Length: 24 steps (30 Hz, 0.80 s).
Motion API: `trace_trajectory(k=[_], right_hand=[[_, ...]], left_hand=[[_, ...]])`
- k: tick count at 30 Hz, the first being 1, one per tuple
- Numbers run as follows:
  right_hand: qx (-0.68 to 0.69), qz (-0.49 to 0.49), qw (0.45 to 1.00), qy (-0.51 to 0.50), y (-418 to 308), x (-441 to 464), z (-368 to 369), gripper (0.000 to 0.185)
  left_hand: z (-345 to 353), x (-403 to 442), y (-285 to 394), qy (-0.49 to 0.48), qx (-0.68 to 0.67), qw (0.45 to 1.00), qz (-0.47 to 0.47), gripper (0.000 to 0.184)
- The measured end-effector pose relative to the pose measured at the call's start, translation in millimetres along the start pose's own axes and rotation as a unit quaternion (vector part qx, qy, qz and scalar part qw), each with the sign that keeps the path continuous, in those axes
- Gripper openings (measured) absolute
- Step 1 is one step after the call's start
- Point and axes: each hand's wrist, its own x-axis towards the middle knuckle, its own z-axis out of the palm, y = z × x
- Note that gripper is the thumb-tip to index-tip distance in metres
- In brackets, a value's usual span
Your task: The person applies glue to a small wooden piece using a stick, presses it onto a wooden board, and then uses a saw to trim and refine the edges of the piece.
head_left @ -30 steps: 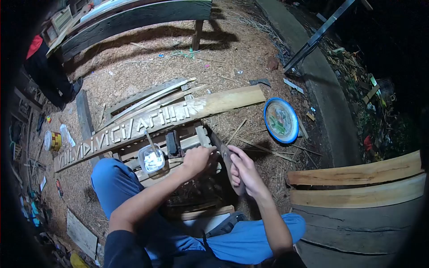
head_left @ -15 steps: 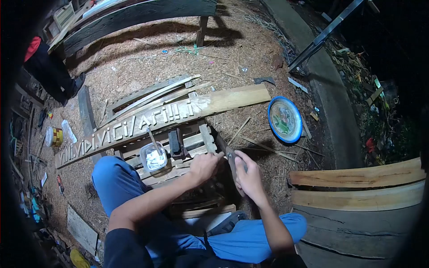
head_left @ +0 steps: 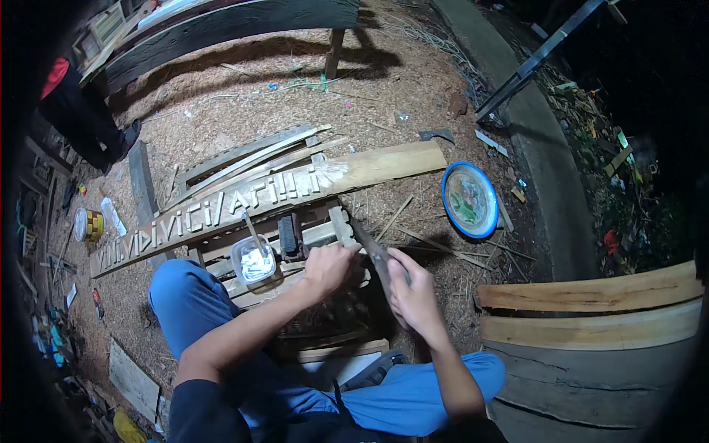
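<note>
My left hand (head_left: 330, 272) is closed over the slatted wooden stand in front of me, beside the blade. Whatever its fingers pinch is too small or hidden to make out. In my right hand (head_left: 415, 295) is a long dark blade (head_left: 378, 258), slanting across the stand's right side; I cannot tell its exact kind. Left of my hands sit a dark block-shaped tool (head_left: 289, 235) and a clear tub (head_left: 255, 262) with white stuff and a stick in it. Behind them lies a board (head_left: 391, 159) bearing raised wooden letters (head_left: 196, 216).
A blue-rimmed tray (head_left: 493, 214) lies on the shavings to the right. Pale planks (head_left: 591, 295) are at lower right, and a heavy bench (head_left: 229, 33) stands at the back. Another person's leg (head_left: 85, 118) is at upper left. A yellow-and-red can (head_left: 89, 225) stands at left.
My left hand has shifted slightly left and up, its fingers drawing away from the blade. The right hand and the blade are almost where they were.
</note>
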Motion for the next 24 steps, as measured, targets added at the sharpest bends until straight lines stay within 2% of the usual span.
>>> trace_trajectory(k=[1, 2, 6, 8, 9, 11, 13, 17, 19, 20, 21, 22, 23, 24], right_hand=[[-0.021, -0.005, 1.0, -0.019, -10, -6, -4, 0.042], [0.016, 0.061, 0.998, -0.029, -35, -13, -4, 0.043], [0.109, 0.063, 0.992, 0.006, -2, 1, 16, 0.043], [0.068, 0.053, 0.996, 0.002, -13, -3, 21, 0.047], [0.059, 0.061, 0.996, -0.013, -24, -10, 17, 0.048], [0.043, 0.077, 0.995, -0.044, -53, -26, 2, 0.05], [0.065, 0.1, 0.992, -0.029, -38, -23, 1, 0.048], [0.114, 0.073, 0.991, 0.004, 4, 0, 16, 0.047], [-0.013, -0.011, 0.997, -0.071, 3, 2, 7, 0.047], [-0.041, -0.061, 0.995, -0.066, 2, -7, 1, 0.047], [0.033, 0.053, 0.994, -0.085, -50, -20, -7, 0.047], [0.068, 0.092, 0.99, -0.078, -52, -20, -10, 0.048], [0.104, 0.132, 0.983, -0.069, -52, -21, -11, 0.048], [0.11, 0.133, 0.983, -0.065, -40, -16, -5, 0.048]], left_hand=[[0, 0, 2, 0.005, 0.0, 1.0, 0.003, 0.02], [1, 0, 3, 0.01, -0.002, 1.0, 0.008, 0.021], [9, 0, 3, -0.006, -0.02, 1.0, 0.006, 0.031], [8, -2, 4, 0.014, -0.02, 1.0, -0.006, 0.032], [16, -2, 1, 0.038, 0.001, 0.999, 0.006, 0.025], [11, -2, 2, 0.004, 0.019, 1.0, 0.003, 0.027], [5, -1, 2, -0.003, -0.001, 1.0, -0.008, 0.026], [5, 0, 4, -0.014, -0.006, 1.0, -0.011, 0.023], [4, 1, 2, 0.011, -0.023, 1.0, -0.004, 0.021], [7, 0, 3, -0.001, -0.019, 1.0, -0.008, 0.022], [7, 0, 4, -0.01, -0.014, 1.0, -0.013, 0.022], [10, 0, 1, -0.005, 0.003, 1.0, -0.006, 0.031], [12, 0, 0, -0.006, 0.005, 1.0, -0.007, 0.031], [12, -1, 0, 0.0, 0.004, 1.0, 0.001, 0.031]])
